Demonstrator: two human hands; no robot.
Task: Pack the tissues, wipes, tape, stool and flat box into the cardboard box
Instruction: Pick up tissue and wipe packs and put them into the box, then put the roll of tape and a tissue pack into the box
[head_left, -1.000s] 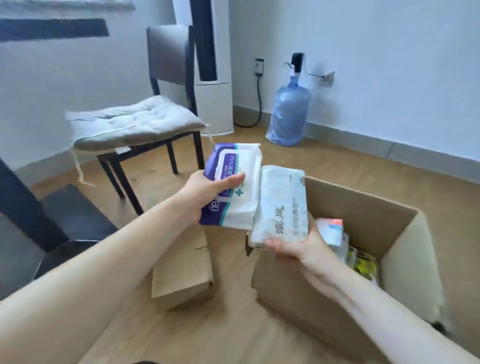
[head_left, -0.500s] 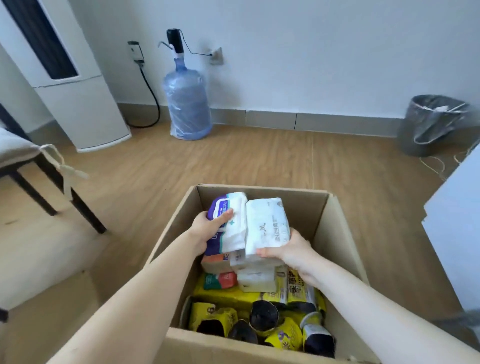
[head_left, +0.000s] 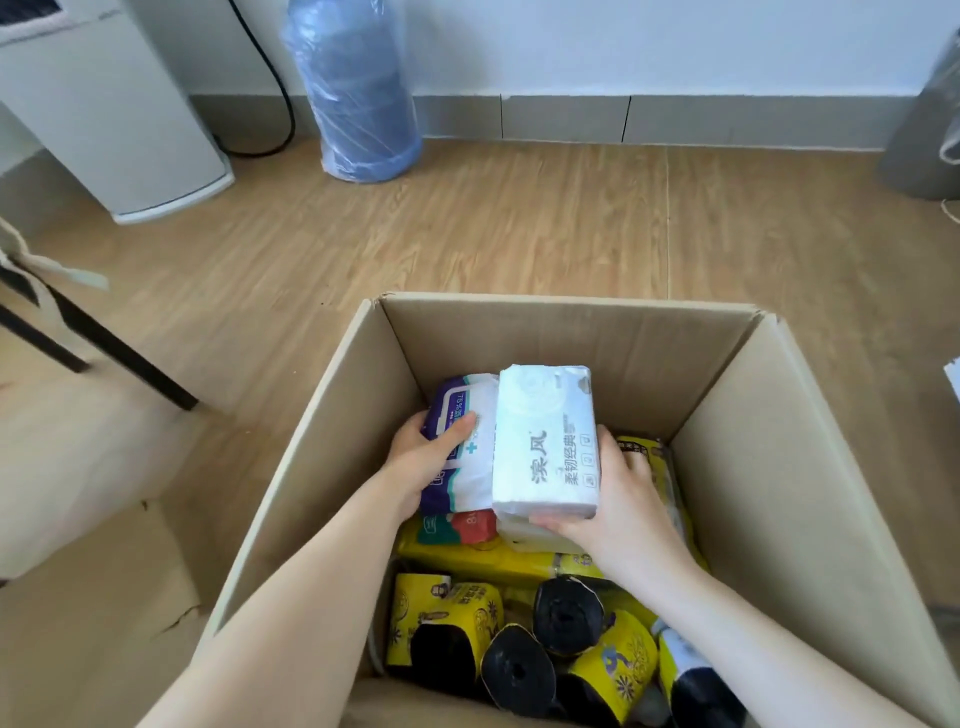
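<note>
Left hand (head_left: 422, 467) is wrapped around the wipes pack (head_left: 462, 441), thumb on top, fingers hidden underneath. Right hand (head_left: 618, 499) grips the tissue pack (head_left: 545, 441) from its near end and right side, thumb pressed on the near edge. Both packs are held side by side, touching along their long edges, inside the open cardboard box (head_left: 779, 467), toward its far side and above the stuff already in there.

The wipes are a soft white pouch with a purple band on the left, a teal cross and a label flap on top. The tissues are a white plastic-wrapped brick with grey Chinese lettering running along it, slightly crinkled at the far end.

Under them: another white pack (head_left: 535, 538) right below the tissues, a pack with green and red print (head_left: 462, 527), and a long yellow pack (head_left: 488, 561). The near half is full of black rolls in yellow wrappers (head_left: 519, 649), lying jumbled against each other.

The box sits on a wooden floor (head_left: 467, 234), with a flat piece of cardboard (head_left: 93, 623) just left of it.
</note>
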